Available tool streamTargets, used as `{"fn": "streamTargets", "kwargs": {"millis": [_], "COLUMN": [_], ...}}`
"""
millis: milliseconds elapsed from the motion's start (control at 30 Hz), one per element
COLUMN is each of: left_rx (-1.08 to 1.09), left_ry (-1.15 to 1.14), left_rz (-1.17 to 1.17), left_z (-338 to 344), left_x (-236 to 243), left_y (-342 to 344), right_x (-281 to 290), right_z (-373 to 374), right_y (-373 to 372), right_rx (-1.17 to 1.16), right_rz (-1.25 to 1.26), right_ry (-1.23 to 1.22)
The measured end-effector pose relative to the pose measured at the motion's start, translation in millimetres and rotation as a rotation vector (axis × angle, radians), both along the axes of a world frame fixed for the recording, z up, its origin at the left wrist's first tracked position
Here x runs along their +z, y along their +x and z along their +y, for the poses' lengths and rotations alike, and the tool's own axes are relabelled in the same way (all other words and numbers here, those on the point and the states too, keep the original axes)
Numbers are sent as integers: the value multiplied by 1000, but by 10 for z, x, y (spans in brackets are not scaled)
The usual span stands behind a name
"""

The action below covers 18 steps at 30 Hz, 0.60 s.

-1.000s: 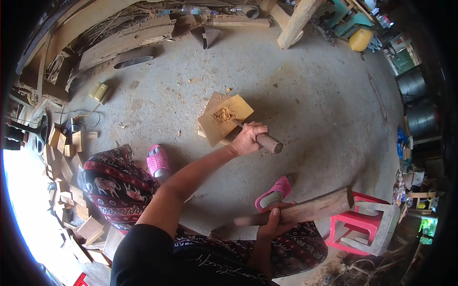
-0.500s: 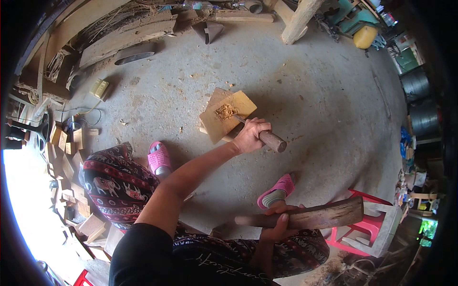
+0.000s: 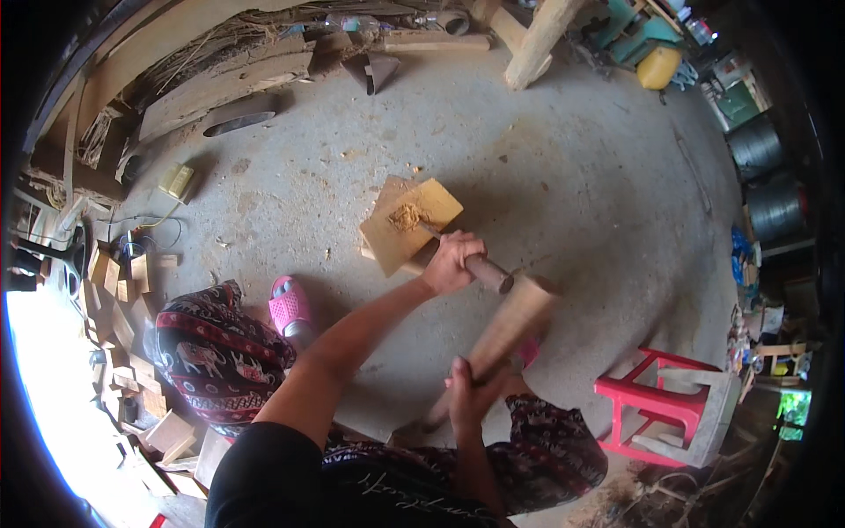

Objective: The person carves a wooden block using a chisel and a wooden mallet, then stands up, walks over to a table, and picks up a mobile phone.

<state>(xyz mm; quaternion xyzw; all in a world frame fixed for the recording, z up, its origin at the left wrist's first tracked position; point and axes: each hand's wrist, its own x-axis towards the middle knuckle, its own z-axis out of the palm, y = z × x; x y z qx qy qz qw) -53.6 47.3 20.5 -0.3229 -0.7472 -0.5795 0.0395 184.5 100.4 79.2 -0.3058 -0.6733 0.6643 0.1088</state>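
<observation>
My left hand [image 3: 451, 262] is wrapped round the brown wooden handle of a chisel [image 3: 490, 274]. Its metal blade points into a hollow in a yellowish wooden block [image 3: 443, 202], where curled wood shavings [image 3: 407, 216] lie. The block rests slantwise on another piece of wood [image 3: 387, 189] near the middle of the floor. Closed round the narrow end of a wooden mallet [image 3: 515, 321], my right hand [image 3: 473, 396] is lower down, near my lap. The thick end of the mallet, smeared by motion, is close to the butt of the chisel handle; a gap seems to show between them.
A red plastic stool [image 3: 656, 400] lies tipped over at the right. Several wood offcuts [image 3: 167, 431] are heaped at the left, near a cable. Planks [image 3: 229, 84] line the far left, and a wooden post [image 3: 541, 44] stands at the back. My feet wear pink slippers [image 3: 289, 306].
The mallet has swung from lying nearly level at the right to slanting up toward the chisel handle. My right hand has moved left with it; my left hand keeps its grip.
</observation>
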Motion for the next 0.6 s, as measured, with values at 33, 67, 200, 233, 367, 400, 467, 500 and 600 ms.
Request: {"fn": "streamTargets", "kwargs": {"millis": [33,67,200,233,367,400,467,500,600], "left_rx": [18,1,-19,-39,-37,-53,-111,-76,-52], "left_ry": [-28,-83,-40,-55,-125,-136,-205,-159,-246], "left_rz": [-17,-48,-8,-31,-2,4,8,42,22], "left_z": [-10,-14,-23,-12,-17,-16,-28,-33,-65], "left_x": [-13,-21,-93,-115,-197,-202,-208,-212,-200], "left_y": [40,38,90,79,103,108,75,72,46], "right_x": [56,127,324,316,226,187,130,102,23], "right_z": [8,2,-48,-77,-59,-51,-50,-46,-45], "right_y": [-32,-63,-213,-254,-208,-212,-162,-121,18], "right_rx": [-51,-69,15,5,-359,-348,-118,-43,-73], "right_rz": [-40,278,189,-196,400,611,302,28,-19], "right_ry": [46,86,285,-184,32,33,220,124,13]}}
